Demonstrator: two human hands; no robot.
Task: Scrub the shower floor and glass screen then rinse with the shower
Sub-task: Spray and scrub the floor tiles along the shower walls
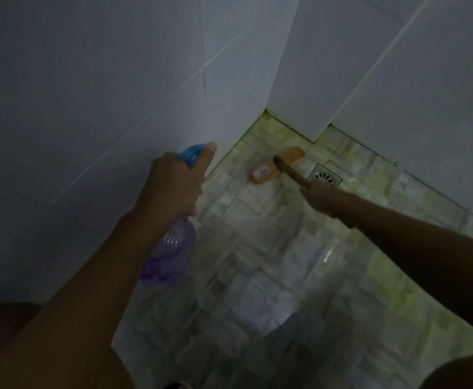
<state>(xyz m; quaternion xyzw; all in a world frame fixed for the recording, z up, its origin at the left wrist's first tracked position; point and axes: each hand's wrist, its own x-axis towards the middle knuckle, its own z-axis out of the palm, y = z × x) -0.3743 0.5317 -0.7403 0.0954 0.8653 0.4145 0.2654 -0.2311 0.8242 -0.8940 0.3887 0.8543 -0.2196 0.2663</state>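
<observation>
At one o'clock by the drain [325, 176], right hand [318, 196] grips a brush [277, 164] on glistening floor tiles [257, 262]. Left hand [171, 186] grips a spray bottle [171, 256].

Brush by the drain
Brush [277, 164] lies on the floor [257, 262] near the wall corner, drain [325, 176] just right of it.

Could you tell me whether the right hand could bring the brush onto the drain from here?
Probably yes: the right hand holds the brush, whose head sits beside the drain, nothing between.
</observation>
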